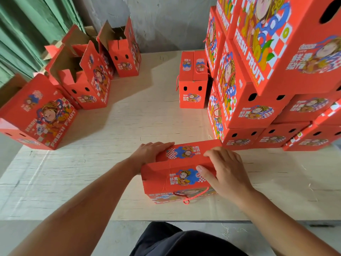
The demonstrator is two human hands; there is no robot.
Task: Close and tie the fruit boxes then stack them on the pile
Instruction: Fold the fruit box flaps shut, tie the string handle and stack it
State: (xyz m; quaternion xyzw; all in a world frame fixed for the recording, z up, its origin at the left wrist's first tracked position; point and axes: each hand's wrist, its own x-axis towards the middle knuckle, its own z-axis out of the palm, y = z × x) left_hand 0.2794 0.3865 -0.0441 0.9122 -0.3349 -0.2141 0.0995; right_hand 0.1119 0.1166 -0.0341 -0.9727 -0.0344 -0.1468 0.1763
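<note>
- Head view: the fruit box [177, 174] I am working on sits on the pale table [129, 126], just short of the pile [258, 108], which I use as my landmark; the box stands in front of the pile's lowest row and left of its middle.
- My right hand [227, 174] lies over the box's right end, fingers spread flat on the far top flap and thumb pressing the near flap, gripping nothing.
- My left hand [151, 152] presses the far-left corner of the lid, fingers mostly straight along the flap edge.
- I judge the step to be closing the lid. To do it well I press both flaps level so the seam meets along the top before I reach for the red cord [190, 196], which hangs loose on the near face, not yet tied.
- The box's long axis runs left to right, roughly parallel to the pile's front row, with the cord side facing me.
- Far left of the pile, the open boxes [88, 78] wait with flaps raised.
</note>
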